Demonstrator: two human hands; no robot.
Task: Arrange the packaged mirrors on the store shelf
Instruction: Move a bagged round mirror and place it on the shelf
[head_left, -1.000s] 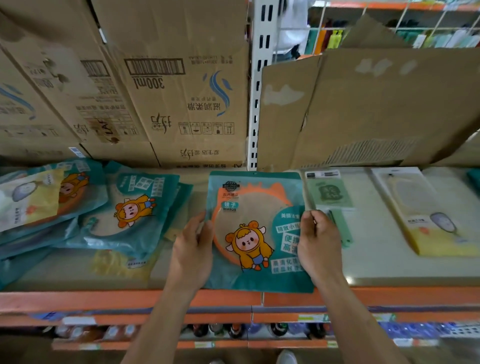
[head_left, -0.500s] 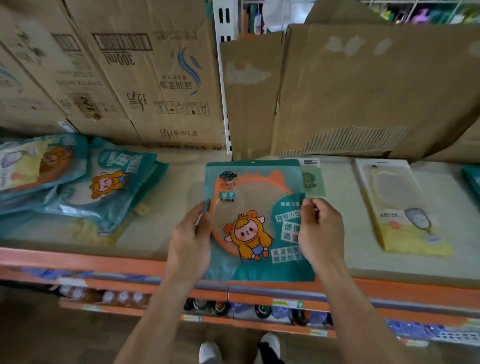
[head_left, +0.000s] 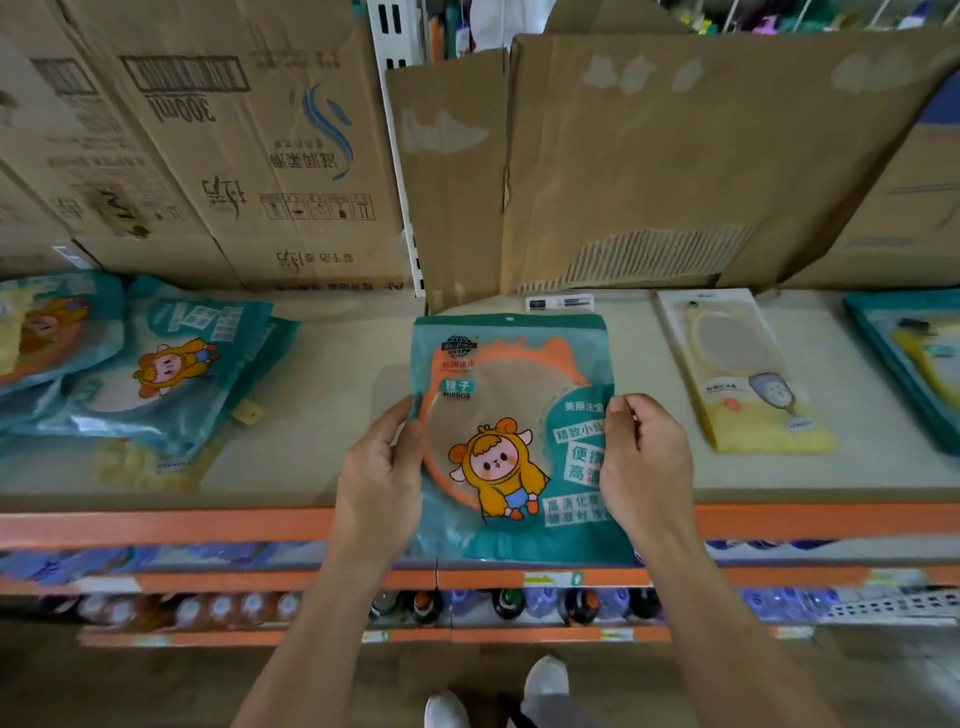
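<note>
Both hands hold one packaged mirror (head_left: 511, 441), a flat teal bag with an orange round frame and a cartoon child in a yellow sheep hood printed on the front. The left hand (head_left: 382, 478) grips the left edge of the bag, with the thumb on the front and the other fingers behind it. The right hand (head_left: 647, 462) grips the right edge in the same way, its thumb pressed on the front near the white text. The bag is in the middle of the shelf (head_left: 322, 395), with its top toward the back and its lower edge over the orange front rail (head_left: 156, 525). I cannot tell if it lies on the shelf board or is lifted a little above it. Just behind its top edge a small white label (head_left: 560, 302) of another pack shows. To the left, well apart, a loose pile of teal mirror bags (head_left: 171, 374) lies in disorder, overlapping each other. To the right, a yellow packaged hand mirror (head_left: 743, 374) lies flat, and at the far right edge there is one more teal pack (head_left: 914, 364), partly cut off. Behind the shelf stand brown cardboard boxes (head_left: 234, 145) with upside-down print, a white slotted post (head_left: 395, 130) and a large torn cardboard sheet (head_left: 649, 156). On the lower shelf, bottles (head_left: 509, 603) stand in a row, blurred. The person's light shoes (head_left: 545, 686) are visible at the bottom.
</note>
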